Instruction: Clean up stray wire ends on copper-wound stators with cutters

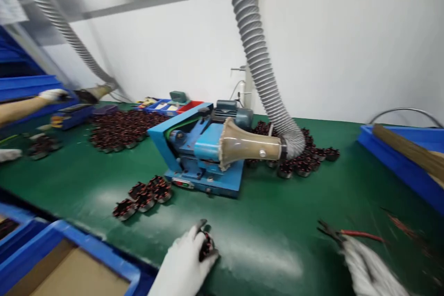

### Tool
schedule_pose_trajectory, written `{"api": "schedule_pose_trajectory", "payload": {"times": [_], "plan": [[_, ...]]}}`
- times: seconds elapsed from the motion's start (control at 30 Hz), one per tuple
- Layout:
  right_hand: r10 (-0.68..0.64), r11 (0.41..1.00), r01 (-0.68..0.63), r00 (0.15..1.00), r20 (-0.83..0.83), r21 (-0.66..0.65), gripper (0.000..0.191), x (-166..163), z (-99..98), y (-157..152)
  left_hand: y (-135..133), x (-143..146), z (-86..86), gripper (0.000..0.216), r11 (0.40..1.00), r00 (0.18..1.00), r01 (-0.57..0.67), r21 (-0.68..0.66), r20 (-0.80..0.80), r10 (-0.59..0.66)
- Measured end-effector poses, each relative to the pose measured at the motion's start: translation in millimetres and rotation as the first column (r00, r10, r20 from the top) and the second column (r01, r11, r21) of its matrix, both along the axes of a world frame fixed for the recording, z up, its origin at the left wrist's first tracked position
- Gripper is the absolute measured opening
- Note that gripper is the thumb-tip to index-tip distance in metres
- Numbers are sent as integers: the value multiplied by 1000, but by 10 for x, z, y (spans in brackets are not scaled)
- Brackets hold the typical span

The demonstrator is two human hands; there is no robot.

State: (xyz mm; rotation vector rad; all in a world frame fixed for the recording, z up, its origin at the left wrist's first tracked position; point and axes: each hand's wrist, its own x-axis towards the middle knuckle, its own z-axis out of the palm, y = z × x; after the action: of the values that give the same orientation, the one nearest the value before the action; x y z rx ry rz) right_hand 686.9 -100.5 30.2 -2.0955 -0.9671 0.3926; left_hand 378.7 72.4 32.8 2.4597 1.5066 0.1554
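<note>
My left hand (185, 263), in a white glove, is closed around a small dark wound stator (206, 246) just above the green bench top (270, 236). My right hand (367, 270), also gloved and blurred, grips red-handled pliers (343, 235) with the jaws pointing left. A short row of similar stators (145, 196) lies to the upper left of my left hand. Behind them stands a blue bench machine (201, 152) with a tan funnel (248, 144) fed by a grey ribbed hose (258, 62).
Heaps of stators lie behind the machine at left (120, 129) and right (301, 157). Blue trays sit at the front left (74, 259) and far right (404, 162). Another person's gloved hand (52, 96) and forearm reach in at far left near a second hose (62, 25).
</note>
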Motion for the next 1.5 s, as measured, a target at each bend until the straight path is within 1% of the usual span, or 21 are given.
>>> {"api": "schedule_pose_trajectory", "payload": {"times": [0.03, 0.07, 0.1, 0.13, 0.17, 0.23, 0.3, 0.37, 0.47, 0.53, 0.6, 0.67, 0.8, 0.9, 0.97, 1.07, 1.13, 1.27, 1.4, 1.43, 1.5], "plan": [[11, 1000, -12, 999, -45, -23, 38, -125, -57, 28, -121, 144, -26, 22, 997, 998, 56, -51, 35, -55], [59, 996, -67, 989, -134, -61, 40, -268, -115, 86, -235, 276, -52, 28, 991, 993, 107, -86, 65, -102], [109, 985, -146, 941, -319, -94, 45, -415, -164, 163, -334, 390, -80, 36, 980, 983, 169, -110, 94, -159], [177, 967, -242, 865, -470, -82, 50, -551, -196, 247, -413, 481, -113, 46, 963, 967, 238, -123, 126, -223], [220, 948, -309, 809, -545, -76, 54, -665, -206, 328, -473, 547, -148, 58, 944, 945, 304, -124, 161, -284], [233, 929, -360, 753, -615, -89, 63, -809, -158, 455, -535, 608, -221, 81, 918, 904, 385, -96, 239, -354], [217, 923, -368, 738, -639, -111, 66, -847, -44, 527, -548, 616, -271, 92, 937, 902, 343, -69, 302, -308], [205, 919, -373, 727, -656, -125, 65, -828, 83, 564, -537, 626, -284, 92, 960, 912, 270, -74, 339, -230], [232, 902, -420, 669, -706, -101, 54, -796, 207, 589, -520, 701, -248, 86, 950, 887, 302, -76, 388, -250], [250, 895, -441, 607, -754, -59, 49, -794, 224, 585, -520, 759, -215, 80, 942, 866, 332, -57, 415, -280], [247, 902, -430, 572, -782, -30, 50, -798, 202, 563, -529, 789, -192, 77, 935, 851, 352, -47, 432, -298], [246, 917, -399, 565, -787, 0, 50, -799, 165, 535, -540, 791, -181, 77, 924, 839, 379, -49, 439, -321], [294, 939, -315, 532, -794, 137, 32, -800, 113, 511, -541, 780, -159, 82, 906, 826, 420, -59, 439, -354], [284, 958, -213, 584, -760, 194, 28, -794, 99, 529, -524, 777, -127, 81, 889, 802, 456, -47, 454, -388], [293, 953, -244, 573, -766, 182, 27, -777, 103, 546, -513, 763, -113, 77, 877, 783, 479, -33, 469, -409], [347, 903, -399, 462, -816, 158, 33, -739, 128, 569, -503, 729, -109, 69, 875, 767, 484, -22, 492, -412], [344, 898, -415, 461, -818, 144, 32, -723, 140, 584, -497, 720, -110, 67, 884, 759, 468, -13, 517, -394], [312, 936, -318, 562, -766, 148, 17, -752, 122, 601, -492, 757, -115, 63, 896, 770, 445, -10, 516, -377], [299, 954, -181, 657, -692, 240, 14, -855, 75, 584, -506, 798, -140, 60, 906, 783, 423, 27, 493, -380], [283, 955, -122, 651, -704, 271, 14, -880, 61, 576, -509, 802, -143, 60, 910, 787, 414, 33, 489, -376], [257, 948, 6, 572, -779, 318, 16, -907, 29, 560, -514, 804, -135, 60, 917, 794, 395, 44, 486, -365]]}}
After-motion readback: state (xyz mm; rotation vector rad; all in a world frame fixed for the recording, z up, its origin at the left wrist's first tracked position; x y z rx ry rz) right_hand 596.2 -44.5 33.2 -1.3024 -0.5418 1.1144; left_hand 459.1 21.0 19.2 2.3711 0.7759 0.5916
